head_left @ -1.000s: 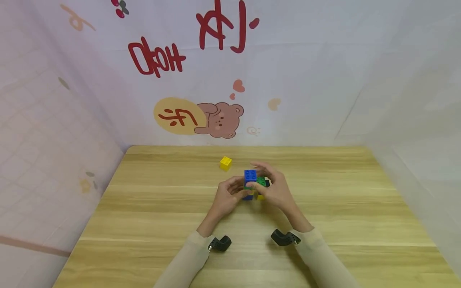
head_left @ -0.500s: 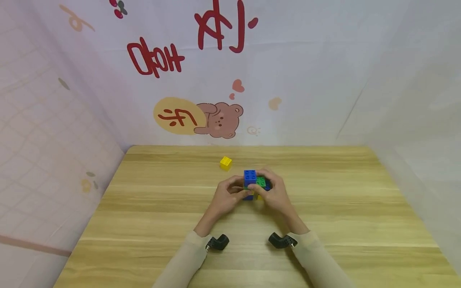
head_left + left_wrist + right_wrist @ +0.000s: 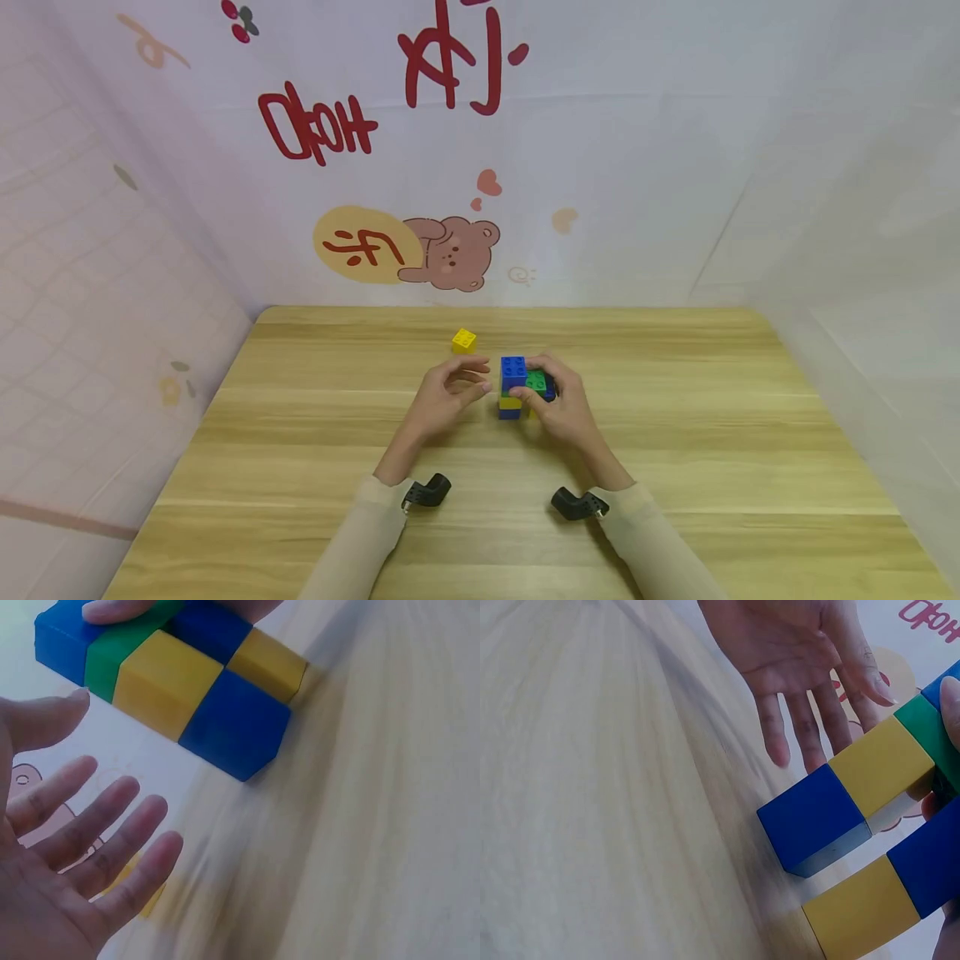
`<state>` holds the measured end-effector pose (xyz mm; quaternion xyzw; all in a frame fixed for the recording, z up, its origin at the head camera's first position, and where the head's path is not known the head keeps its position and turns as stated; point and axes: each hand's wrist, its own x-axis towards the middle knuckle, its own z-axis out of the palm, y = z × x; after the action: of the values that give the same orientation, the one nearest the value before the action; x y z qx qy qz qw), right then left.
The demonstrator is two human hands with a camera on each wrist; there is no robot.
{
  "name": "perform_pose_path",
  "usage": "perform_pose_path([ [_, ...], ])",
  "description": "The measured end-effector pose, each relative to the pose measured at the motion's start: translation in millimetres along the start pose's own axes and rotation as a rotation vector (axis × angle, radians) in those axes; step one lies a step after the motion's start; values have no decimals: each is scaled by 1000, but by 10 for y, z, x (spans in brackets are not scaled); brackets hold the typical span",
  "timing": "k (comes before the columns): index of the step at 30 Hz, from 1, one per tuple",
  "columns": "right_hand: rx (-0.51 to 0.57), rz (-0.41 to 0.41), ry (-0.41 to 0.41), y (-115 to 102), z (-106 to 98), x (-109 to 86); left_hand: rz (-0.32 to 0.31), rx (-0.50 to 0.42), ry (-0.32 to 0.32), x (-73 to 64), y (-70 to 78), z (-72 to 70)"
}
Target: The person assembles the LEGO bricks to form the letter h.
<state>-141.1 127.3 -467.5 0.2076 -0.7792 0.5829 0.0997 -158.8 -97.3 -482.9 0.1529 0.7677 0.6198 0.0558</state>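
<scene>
A structure of toy building blocks (image 3: 513,373) stands on the wooden table, mostly in two side-by-side columns. Its left column runs from a blue block (image 3: 236,724) at the bottom through a yellow block (image 3: 881,766) and green to blue on top. Beside it, the lower column has a yellow base (image 3: 862,909) with blue and green above. My right hand (image 3: 564,407) grips the upper part, thumb on the near side and fingers behind. Just left of the blocks, my left hand (image 3: 441,402) is held apart from them; its fingers (image 3: 124,825) are spread and hold nothing.
A loose yellow block (image 3: 464,340) lies farther back on the table (image 3: 337,467), left of the structure. A printed cloth wall (image 3: 637,167) rises behind the table's back edge, with more cloth at both sides.
My left hand has let go of the block structure and drawn away to the left. My right hand has kept its hold, its fingers closing in on the blocks. The structure stays in place.
</scene>
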Motion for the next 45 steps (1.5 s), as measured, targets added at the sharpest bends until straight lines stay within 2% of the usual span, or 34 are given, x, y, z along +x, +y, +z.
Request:
perform_pose_path([
  [7,-4,-6,5,15,-4,6,-32,75,95,33,13,-85],
  [14,-6,3,-19,-25,-15,4,-9,150,216,89,25,-185],
  [17,-17,-8,-21,-31,-14,9,-1,179,248,120,3,-230],
  [27,-33,2,-15,310,26,11,-13,195,269,202,-138,-338],
  [39,-34,-14,-14,325,6,-6,-122,207,251,378,-318,-342],
  [45,-31,-10,-22,312,5,4,-150,239,261,483,-360,-288],
])
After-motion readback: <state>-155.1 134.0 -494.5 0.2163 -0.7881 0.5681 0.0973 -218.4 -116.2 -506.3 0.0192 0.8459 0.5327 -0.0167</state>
